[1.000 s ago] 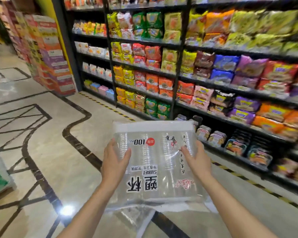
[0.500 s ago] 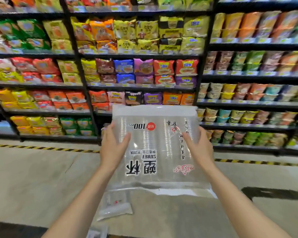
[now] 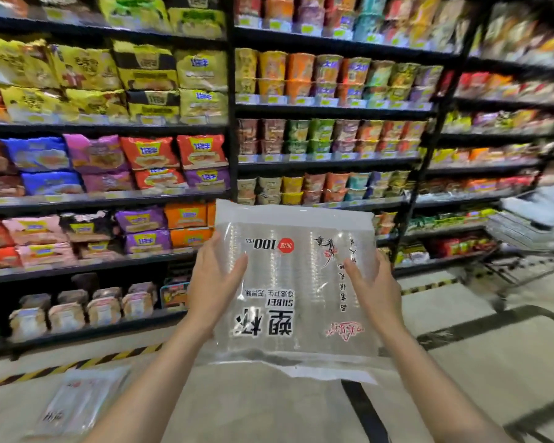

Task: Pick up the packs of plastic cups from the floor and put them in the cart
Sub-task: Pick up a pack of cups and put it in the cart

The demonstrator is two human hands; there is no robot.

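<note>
Room: bare floor (image 3: 269, 407) near; shelves (image 3: 231, 123) far; cart (image 3: 531, 225) far right.
Pack (image 3: 296, 289): long axis near-far, print upside-down.
Hands: my left hand (image 3: 213, 279) and right hand (image 3: 376, 290) grip its side edges.

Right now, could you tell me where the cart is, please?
The cart stands at the right edge of the head view, beside the shelves, beyond the right hand.

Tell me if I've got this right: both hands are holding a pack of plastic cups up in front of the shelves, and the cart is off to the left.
Not quite. The head view shows the cart at the right edge, not the left. The rest holds: the left hand and right hand hold the pack of plastic cups in front of the shelves.
</note>
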